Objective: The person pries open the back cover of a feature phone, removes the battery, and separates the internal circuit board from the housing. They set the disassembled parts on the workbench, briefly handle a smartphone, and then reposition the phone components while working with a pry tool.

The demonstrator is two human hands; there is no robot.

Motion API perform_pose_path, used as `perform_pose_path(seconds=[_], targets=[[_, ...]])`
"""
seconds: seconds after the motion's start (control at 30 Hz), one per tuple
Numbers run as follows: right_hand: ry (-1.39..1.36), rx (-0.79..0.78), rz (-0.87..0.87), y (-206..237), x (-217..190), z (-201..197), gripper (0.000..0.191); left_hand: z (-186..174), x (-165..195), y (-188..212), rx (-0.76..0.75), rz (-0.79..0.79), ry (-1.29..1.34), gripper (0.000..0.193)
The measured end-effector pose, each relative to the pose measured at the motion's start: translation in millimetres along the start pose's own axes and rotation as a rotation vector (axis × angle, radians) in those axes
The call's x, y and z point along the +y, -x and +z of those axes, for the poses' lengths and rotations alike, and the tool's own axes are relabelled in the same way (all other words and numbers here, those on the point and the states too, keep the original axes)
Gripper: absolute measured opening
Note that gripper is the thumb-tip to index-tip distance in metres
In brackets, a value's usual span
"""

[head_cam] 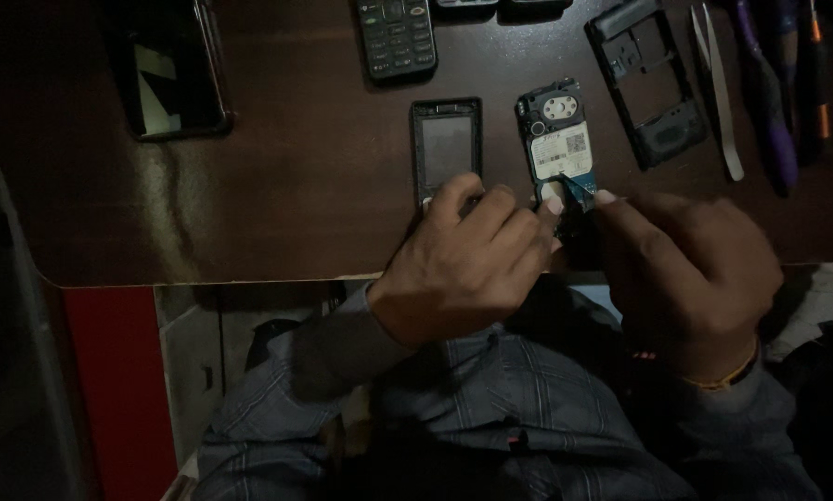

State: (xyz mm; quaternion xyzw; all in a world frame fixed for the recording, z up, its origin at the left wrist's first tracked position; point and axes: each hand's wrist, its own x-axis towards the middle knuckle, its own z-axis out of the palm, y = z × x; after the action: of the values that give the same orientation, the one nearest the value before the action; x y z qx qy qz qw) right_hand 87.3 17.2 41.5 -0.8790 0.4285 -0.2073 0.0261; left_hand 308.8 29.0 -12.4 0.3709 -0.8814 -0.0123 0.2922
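The phone is already well apart: its opened phone body (pixel 554 139), with the inner board and a pale label showing, lies face down on the dark wooden table (pixel 277 213) near the front edge, so the covers are off and the work now seems to sit at the body's near end. Nearest the person, the left hand (pixel 467 264) is curled, its fingertips pressed down on the table just left of that body's near end and touching the near edge of the front frame (pixel 446 144), which lies just left of the body. The right hand (pixel 690 274) is closed in a pinch, thumb and forefinger gripping a small dark tool or part (pixel 579 190) whose tip meets the body's near end; what exactly it is I cannot tell. Right of the body lie 1 empty back housing (pixel 646 83), tweezers (pixel 718 93) and purple-handled pliers (pixel 769 102). Beyond it lies a keypad phone (pixel 396 35), and far left a smartphone (pixel 170 70).
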Motion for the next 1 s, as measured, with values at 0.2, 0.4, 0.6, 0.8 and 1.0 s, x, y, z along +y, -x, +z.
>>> perform_pose_path(seconds=[0.2,0.4,0.6,0.8,1.0], targets=[[0.016,0.018,0.022,-2,-9,1,0.022,0,2,1,-0.006,-0.015,0.009,0.023],[-0.156,-0.052,0.148,11,7,-15,0.027,0,3,-1,-0.018,-0.022,0.000,0.025],[-0.286,0.022,0.413,44,29,-23,0.017,-6,10,-4,0.006,-0.115,0.053,0.037],[-0.553,0.055,0.450,59,35,-18,0.022,-8,18,-8,0.040,-0.166,0.086,0.038],[-0.523,0.061,0.447,76,45,-22,0.020,-3,26,-12,0.008,-0.157,0.089,0.041]])
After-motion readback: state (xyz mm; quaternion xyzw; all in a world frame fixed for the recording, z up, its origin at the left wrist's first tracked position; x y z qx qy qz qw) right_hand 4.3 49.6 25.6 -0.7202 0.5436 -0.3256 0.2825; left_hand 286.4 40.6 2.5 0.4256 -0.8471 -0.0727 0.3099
